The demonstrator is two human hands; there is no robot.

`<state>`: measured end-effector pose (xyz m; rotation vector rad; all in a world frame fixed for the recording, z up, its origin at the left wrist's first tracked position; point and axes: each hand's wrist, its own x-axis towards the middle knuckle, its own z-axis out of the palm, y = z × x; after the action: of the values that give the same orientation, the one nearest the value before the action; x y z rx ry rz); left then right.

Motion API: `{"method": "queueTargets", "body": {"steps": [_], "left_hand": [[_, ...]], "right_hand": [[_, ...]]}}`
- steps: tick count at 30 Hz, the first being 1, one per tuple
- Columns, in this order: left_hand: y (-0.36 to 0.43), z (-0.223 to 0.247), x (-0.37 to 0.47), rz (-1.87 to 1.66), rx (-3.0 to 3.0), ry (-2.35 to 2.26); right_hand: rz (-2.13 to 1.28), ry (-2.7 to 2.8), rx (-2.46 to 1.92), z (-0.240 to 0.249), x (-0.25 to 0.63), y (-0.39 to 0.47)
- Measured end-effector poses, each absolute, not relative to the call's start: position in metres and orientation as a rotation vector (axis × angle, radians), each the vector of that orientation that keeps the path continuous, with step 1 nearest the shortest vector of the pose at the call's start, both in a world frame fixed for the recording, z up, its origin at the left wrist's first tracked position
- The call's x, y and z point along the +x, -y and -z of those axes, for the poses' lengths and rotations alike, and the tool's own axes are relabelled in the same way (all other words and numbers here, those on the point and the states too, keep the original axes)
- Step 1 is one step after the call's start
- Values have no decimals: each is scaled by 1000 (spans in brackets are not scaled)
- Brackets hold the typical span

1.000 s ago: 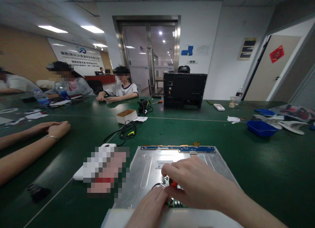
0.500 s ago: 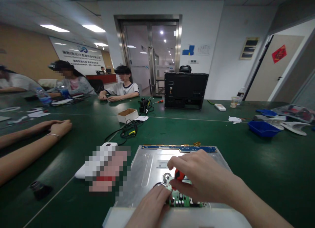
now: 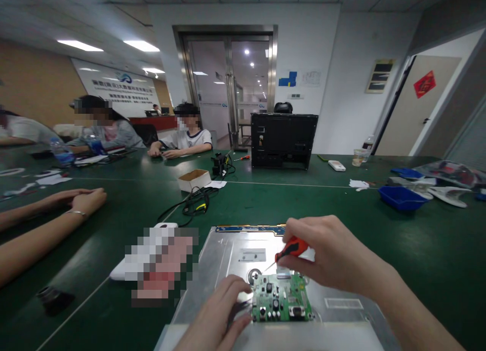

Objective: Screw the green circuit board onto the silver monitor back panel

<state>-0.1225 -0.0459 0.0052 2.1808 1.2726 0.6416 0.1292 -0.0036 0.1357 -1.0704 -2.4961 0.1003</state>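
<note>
A red-and-black screwdriver [image 3: 294,248] is pinched between the thumb and fingers of my right hand [image 3: 322,252]. Its thin shaft slants down and left, the tip just above the upper left corner of a green circuit board [image 3: 283,295]. That board lies on a silver metal panel [image 3: 212,270], near a round metal disc [image 3: 254,275]. At the board's left edge is my left hand [image 3: 222,310], thumb and fingers apart, fingertips at the edge; whether they press on it I cannot tell. A narrow blue board strip [image 3: 246,230] runs along the panel's far edge, partly behind my right hand.
On the green table stand a black monitor housing [image 3: 284,141], an open cardboard box [image 3: 194,180], black cables [image 3: 193,202] and a blue tray [image 3: 402,198]. Another person's forearms [image 3: 49,229] rest at the left, near a white device [image 3: 144,252]. More people sit farther back.
My right hand has lifted and moved right with the screwdriver, uncovering the circuit board. My left hand has drawn back left, its fingers spreading from the board's corner.
</note>
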Motion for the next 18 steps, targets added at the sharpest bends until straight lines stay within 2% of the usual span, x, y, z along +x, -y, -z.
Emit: {"method": "queueTargets", "body": {"steps": [3,6,10,14,18], "left_hand": [[39,-7,-140,-717,2216,-1373],[23,-10,-150,-716,2285,-1430],[-14,-20,-135,-536,2399,-1376],[-47,-28,-100,-261,2479,-1443],[-60,-27,-82,-152,2477,-1441]], "right_hand": [[-107,2248,-1268,-130,152,-3],[-314,2127,-1325,-104,177,-17],[-594,1956,-1426,-50,205,-43],[-640,1918,-1475,-8,222,-55],[-632,1930,-1495,7,231,-50]]}}
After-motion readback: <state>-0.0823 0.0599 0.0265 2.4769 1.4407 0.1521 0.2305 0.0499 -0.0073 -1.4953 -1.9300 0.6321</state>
